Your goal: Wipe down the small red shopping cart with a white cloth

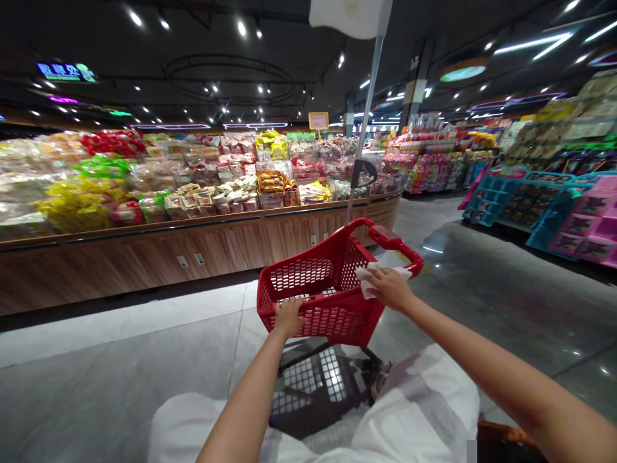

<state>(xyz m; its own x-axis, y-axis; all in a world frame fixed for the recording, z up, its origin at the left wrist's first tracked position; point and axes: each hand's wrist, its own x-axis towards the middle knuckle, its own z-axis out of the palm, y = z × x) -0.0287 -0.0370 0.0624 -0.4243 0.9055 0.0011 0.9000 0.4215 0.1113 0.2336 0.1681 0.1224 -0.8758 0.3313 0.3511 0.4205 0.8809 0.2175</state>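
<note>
A red plastic shopping basket sits on a small cart frame in front of me, tilted to the left. My left hand grips the basket's near left rim, fingers curled over it. My right hand rests on the right rim and is closed on a crumpled white cloth or tissue, pressing it against the rim just below the red handle. A thin metal pole rises from the basket's far side to a white sign at the top. My white clothing fills the bottom of the view.
A long curved wooden display counter piled with packaged snacks runs along the left and back. Blue and pink shelf units stand at the right. Grey tiled floor spreads between them, with an aisle leading off behind the cart.
</note>
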